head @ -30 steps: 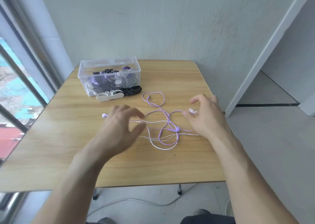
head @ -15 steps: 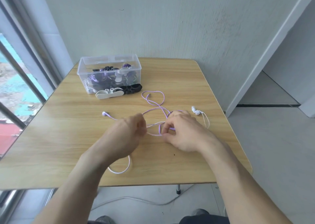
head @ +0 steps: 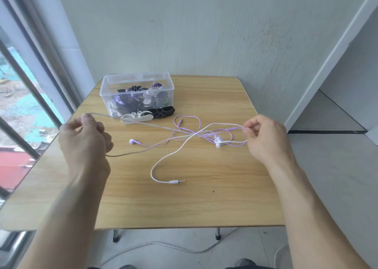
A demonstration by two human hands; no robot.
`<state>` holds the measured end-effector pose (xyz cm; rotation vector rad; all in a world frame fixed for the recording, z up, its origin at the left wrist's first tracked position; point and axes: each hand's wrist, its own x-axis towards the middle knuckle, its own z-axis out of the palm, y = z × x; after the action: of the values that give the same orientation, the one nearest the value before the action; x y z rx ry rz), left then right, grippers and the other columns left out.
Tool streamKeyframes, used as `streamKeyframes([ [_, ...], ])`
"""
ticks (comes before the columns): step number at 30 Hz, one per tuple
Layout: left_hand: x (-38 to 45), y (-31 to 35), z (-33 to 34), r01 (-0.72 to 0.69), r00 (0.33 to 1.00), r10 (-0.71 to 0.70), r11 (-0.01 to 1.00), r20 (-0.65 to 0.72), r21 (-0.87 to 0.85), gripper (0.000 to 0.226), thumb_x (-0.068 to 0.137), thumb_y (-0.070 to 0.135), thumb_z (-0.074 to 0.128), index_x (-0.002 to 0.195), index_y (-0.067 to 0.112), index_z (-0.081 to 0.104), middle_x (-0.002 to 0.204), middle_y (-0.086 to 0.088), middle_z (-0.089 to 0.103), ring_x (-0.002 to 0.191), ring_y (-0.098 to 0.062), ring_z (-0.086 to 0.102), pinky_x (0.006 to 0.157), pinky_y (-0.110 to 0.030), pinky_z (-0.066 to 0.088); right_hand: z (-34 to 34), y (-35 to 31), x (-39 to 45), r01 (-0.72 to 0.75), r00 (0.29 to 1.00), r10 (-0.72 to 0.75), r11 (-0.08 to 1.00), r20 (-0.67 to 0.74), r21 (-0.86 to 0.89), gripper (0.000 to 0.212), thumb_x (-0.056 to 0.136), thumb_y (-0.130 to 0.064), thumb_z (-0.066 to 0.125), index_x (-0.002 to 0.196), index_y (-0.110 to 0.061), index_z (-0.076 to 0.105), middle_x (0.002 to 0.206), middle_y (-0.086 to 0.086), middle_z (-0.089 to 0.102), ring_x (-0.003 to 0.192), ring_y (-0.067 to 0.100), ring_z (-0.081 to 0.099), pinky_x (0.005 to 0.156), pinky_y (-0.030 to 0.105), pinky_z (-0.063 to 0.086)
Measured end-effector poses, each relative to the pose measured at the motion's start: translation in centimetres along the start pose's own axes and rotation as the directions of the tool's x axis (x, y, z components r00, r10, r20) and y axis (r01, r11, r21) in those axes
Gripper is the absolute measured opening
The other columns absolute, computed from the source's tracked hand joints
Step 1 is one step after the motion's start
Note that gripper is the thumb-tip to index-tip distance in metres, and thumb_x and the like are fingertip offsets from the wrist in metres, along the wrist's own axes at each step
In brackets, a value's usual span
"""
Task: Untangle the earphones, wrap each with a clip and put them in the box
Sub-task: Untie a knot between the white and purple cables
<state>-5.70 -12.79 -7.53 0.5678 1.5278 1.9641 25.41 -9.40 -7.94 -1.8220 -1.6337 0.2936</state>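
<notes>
Tangled purple and white earphone cables (head: pixel 192 134) stretch across the wooden table (head: pixel 163 203). My left hand (head: pixel 84 139) grips a pale cable at the left. My right hand (head: pixel 263 134) pinches a purple cable at the right. The cables cross in a knot between them. One earbud (head: pixel 133 142) lies left of centre, two more (head: pixel 217 142) near my right hand. A jack plug (head: pixel 177 181) lies in front. A white clip (head: pixel 136 118) and a black clip (head: pixel 163 112) lie against the clear box (head: pixel 137 93).
The box holds several wrapped earphones with clips. A window runs along the left side and a wall stands behind the table. A grey cable (head: pixel 163 246) lies on the floor under the table's front edge.
Both hands have moved apart from the middle, pulling the cables out sideways. The white cable's jack end now lies loose at the front.
</notes>
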Motion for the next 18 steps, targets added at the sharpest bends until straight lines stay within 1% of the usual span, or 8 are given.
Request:
streamKeyframes([
  [3, -1.1, 0.3, 0.6, 0.013, 0.995, -0.015, 1.000, 0.103, 0.023, 0.016, 0.103, 0.022, 0.050, 0.087, 0.021, 0.047, 0.062, 0.003, 0.048, 0.036, -0.009, 0.032, 0.040, -0.019, 0.023, 0.2, 0.3, 0.0, -0.061, 0.996, 0.065, 0.995, 0.055, -0.073, 0.008, 0.091, -0.012, 0.065, 0.097, -0.018, 0.068, 0.095, 0.000, 0.070, 0.102, 0.028, 0.064, 0.084, 0.034, 0.049],
  [6, -3.0, 0.9, 1.4, -0.074, 0.939, 0.037, 0.993, 0.341, 0.096, 0.019, 0.100, 0.019, 0.058, 0.081, 0.022, 0.054, 0.057, 0.003, 0.051, 0.040, -0.012, 0.031, 0.041, -0.019, 0.022, 0.6, -1.2, -0.5, 0.094, 0.992, -0.099, 0.993, 0.080, 0.071, 0.032, 0.084, -0.004, 0.064, 0.112, -0.019, 0.067, 0.111, 0.001, 0.067, 0.101, 0.018, 0.064, 0.084, 0.017, 0.045],
  [8, -4.4, 1.2, 1.7, -0.180, 0.834, 0.099, 0.979, 0.544, 0.099, 0.019, 0.100, 0.021, 0.058, 0.082, 0.021, 0.054, 0.059, 0.000, 0.054, 0.037, -0.014, 0.034, 0.040, -0.017, 0.025, 1.0, -3.5, -1.6, 0.249, 0.932, -0.304, 0.932, 0.197, 0.262, 0.044, 0.081, -0.007, 0.071, 0.120, -0.025, 0.063, 0.119, -0.004, 0.060, 0.101, 0.009, 0.059, 0.079, 0.006, 0.040],
  [10, -5.7, 1.2, 1.9, -0.265, 0.685, 0.135, 0.961, 0.716, 0.073, 0.016, 0.098, 0.027, 0.058, 0.086, 0.018, 0.052, 0.064, -0.003, 0.060, 0.033, -0.018, 0.037, 0.039, -0.017, 0.028, 2.1, -5.4, -2.8, 0.307, 0.844, -0.418, 0.890, 0.335, 0.337, 0.054, 0.080, -0.025, 0.080, 0.128, -0.034, 0.058, 0.123, -0.010, 0.050, 0.110, 0.007, 0.049, 0.086, 0.010, 0.041],
  [12, -6.5, 0.9, 2.1, -0.282, 0.551, 0.129, 0.959, 0.824, 0.038, 0.020, 0.096, 0.031, 0.058, 0.090, 0.014, 0.050, 0.069, -0.006, 0.063, 0.030, -0.020, 0.038, 0.038, -0.018, 0.027, 3.2, -6.5, -3.4, 0.341, 0.819, -0.445, 0.885, 0.362, 0.316, 0.047, 0.081, -0.036, 0.079, 0.124, -0.039, 0.061, 0.116, -0.011, 0.047, 0.109, 0.003, 0.044, 0.089, 0.013, 0.040],
  [14, -6.6, 0.6, 2.1, -0.297, 0.461, 0.107, 0.954, 0.881, 0.040, 0.020, 0.095, 0.031, 0.057, 0.091, 0.013, 0.051, 0.070, -0.007, 0.065, 0.030, -0.019, 0.035, 0.037, -0.018, 0.026, 3.7, -6.8, -3.3, 0.319, 0.855, -0.422, 0.886, 0.302, 0.336, 0.019, 0.087, -0.034, 0.074, 0.105, -0.033, 0.069, 0.099, -0.012, 0.046, 0.087, -0.007, 0.047, 0.076, 0.010, 0.037],
  [16, -6.4, 0.5, 1.9, -0.301, 0.421, 0.066, 0.951, 0.905, 0.070, 0.017, 0.095, 0.030, 0.059, 0.091, 0.014, 0.054, 0.069, -0.007, 0.065, 0.031, -0.018, 0.033, 0.037, -0.018, 0.026, 3.6, -6.5, -2.9, 0.288, 0.887, -0.392, 0.884, 0.246, 0.369, 0.005, 0.090, -0.033, 0.069, 0.090, -0.028, 0.068, 0.089, -0.012, 0.047, 0.073, -0.004, 0.050, 0.067, 0.011, 0.038],
  [18, -6.1, 0.4, 1.8, -0.318, 0.447, 0.032, 0.940, 0.894, 0.125, 0.013, 0.094, 0.030, 0.061, 0.088, 0.020, 0.057, 0.068, -0.005, 0.066, 0.034, -0.019, 0.034, 0.038, -0.019, 0.028, 3.4, -6.2, -2.5, 0.288, 0.907, -0.382, 0.870, 0.178, 0.400, 0.009, 0.092, -0.035, 0.068, 0.088, -0.027, 0.070, 0.090, -0.007, 0.056, 0.070, 0.006, 0.055, 0.067, 0.018, 0.044],
])
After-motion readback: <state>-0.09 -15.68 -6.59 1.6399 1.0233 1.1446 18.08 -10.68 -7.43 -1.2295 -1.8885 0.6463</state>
